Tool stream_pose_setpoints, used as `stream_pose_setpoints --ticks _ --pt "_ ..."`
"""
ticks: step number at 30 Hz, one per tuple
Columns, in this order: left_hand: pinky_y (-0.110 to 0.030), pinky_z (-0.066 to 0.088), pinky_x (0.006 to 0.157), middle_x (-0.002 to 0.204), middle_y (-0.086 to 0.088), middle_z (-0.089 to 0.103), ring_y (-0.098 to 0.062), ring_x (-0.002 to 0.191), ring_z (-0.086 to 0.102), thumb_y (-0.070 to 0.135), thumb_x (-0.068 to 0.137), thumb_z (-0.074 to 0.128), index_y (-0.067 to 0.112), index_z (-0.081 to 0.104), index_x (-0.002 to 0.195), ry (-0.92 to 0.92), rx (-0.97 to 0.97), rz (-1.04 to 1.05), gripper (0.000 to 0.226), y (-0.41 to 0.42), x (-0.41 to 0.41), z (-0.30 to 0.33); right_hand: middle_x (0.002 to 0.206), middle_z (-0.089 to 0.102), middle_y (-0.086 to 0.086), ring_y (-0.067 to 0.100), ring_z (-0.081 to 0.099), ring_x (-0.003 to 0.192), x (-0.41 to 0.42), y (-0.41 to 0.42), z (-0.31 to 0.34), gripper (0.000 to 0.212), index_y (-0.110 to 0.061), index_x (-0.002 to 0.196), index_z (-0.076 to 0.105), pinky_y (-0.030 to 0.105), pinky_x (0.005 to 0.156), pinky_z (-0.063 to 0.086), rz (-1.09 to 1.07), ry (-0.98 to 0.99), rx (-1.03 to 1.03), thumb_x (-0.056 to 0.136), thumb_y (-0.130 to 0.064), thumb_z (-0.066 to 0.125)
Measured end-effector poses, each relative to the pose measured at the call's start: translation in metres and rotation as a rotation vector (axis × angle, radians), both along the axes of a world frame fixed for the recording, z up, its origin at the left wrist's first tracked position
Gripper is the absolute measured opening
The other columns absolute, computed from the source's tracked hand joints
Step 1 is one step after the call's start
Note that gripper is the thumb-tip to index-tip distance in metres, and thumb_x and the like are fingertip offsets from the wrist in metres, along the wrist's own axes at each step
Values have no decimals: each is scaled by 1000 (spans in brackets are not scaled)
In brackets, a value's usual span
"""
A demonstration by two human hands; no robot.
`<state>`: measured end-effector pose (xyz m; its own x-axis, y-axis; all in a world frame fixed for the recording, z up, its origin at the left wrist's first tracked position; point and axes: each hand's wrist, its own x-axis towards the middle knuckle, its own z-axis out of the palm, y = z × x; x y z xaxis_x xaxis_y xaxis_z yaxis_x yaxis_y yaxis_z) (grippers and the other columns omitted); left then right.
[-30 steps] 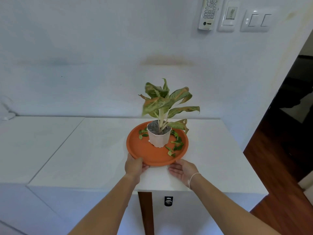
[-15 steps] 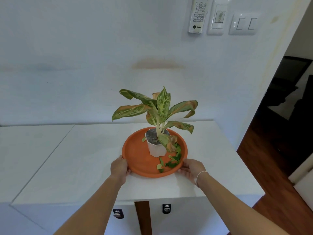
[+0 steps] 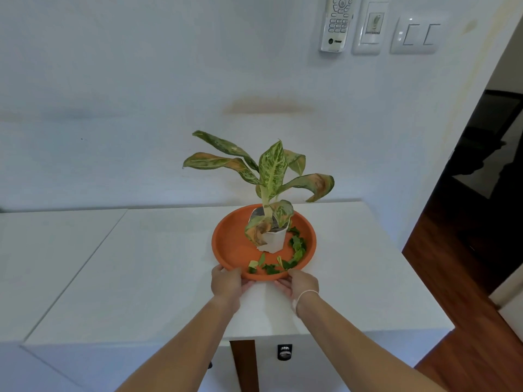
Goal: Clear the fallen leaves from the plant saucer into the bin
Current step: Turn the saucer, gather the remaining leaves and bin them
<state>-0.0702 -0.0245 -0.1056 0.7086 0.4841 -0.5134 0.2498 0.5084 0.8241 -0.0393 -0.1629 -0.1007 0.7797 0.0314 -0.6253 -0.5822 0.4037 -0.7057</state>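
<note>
At the centre of the frame, slightly right, a round orange saucer [image 3: 235, 244] sits on a white table [image 3: 141, 264] against a white wall. A small white pot [image 3: 273, 240] with a variegated plant [image 3: 268, 171] stands toward the saucer's far right. Fallen leaves [image 3: 295, 251], small green scraps, lie in an arc along the saucer's right and near inner edge, from beside the pot round to the front rim.

Both hands are at the saucer's near rim, a little apart. The left hand [image 3: 226, 282] grips the rim at lower left, fingers curled against it. The right hand [image 3: 301, 284] holds the rim at lower right, fingers tucked under the edge; how firmly it clasps is hard to tell. A thin band circles the right wrist.

The leaves look light, limp and easily scattered, best pinched in small clusters or swept together. The saucer appears rigid and smooth, so leaves would probably slide if it were tipped, but the pot looks top-heavy and could topple.

No bin is visible. At the upper right of the frame, a remote control [image 3: 336, 24] and wall switches [image 3: 416, 33] hang on the wall.
</note>
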Motion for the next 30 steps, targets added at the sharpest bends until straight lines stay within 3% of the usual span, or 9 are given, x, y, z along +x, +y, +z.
stream_pose_setpoints --ticks 2,6,13,15,17,19,21,26,30 --pt "-42 55 82 111 -17 59 -24 77 61 -8 91 44 11 38 139 2 0 -17 52 4 2 2 77 60 15 26 60 68 -1 -7 4 12 0 79 56 38 78 55 52 -12 3 91 0 50" --pt "-33 55 63 105 -13 59 -21 73 57 -4 93 37 16 45 133 61 89 -78 45 20 9 3 78 62 17 25 62 69 3 -25 11 10 1 83 57 27 50 58 100 -38 -35 91 -5 53" --pt "-19 52 38 83 -7 57 -17 66 54 2 97 36 14 50 132 107 149 -96 40 43 15 5 75 64 19 28 63 66 12 -51 19 9 4 82 60 26 41 56 80 -34 -39 88 1 54" --pt "-20 53 42 86 -6 60 -15 65 53 3 98 36 14 47 136 98 146 -75 41 43 13 7 73 61 18 27 62 64 12 -53 18 13 4 78 58 28 43 58 98 -13 -38 89 0 54" --pt "-26 55 60 109 -13 62 -17 73 57 2 98 38 12 36 144 56 113 -48 48 39 10 8 73 59 18 26 60 65 11 -52 16 16 4 77 57 30 47 57 108 -7 -27 91 -1 52" --pt "-37 53 87 139 -18 47 -28 103 61 -3 96 40 10 22 149 15 58 10 58 35 6 8 72 58 17 25 59 64 11 -49 14 16 4 77 56 30 49 57 110 -13 -23 92 1 51" --pt "-42 47 101 146 -20 40 -34 121 54 -7 94 41 8 21 149 -17 34 57 61 30 5 6 71 57 17 25 58 63 9 -44 12 17 4 77 56 30 48 57 95 -7 -20 92 2 49" --pt "-38 51 89 129 -14 58 -28 104 60 -12 89 46 4 44 139 -73 17 14 53 9 1 7 69 55 16 24 56 61 -2 -28 10 19 2 75 54 24 38 54 23 21 31 93 3 47" --pt "-42 52 87 129 -11 57 -29 104 60 -7 92 45 20 35 145 -70 -14 -40 59 0 -5 9 71 54 16 25 56 63 -11 -20 11 19 1 76 52 27 41 54 18 44 73 93 5 45"
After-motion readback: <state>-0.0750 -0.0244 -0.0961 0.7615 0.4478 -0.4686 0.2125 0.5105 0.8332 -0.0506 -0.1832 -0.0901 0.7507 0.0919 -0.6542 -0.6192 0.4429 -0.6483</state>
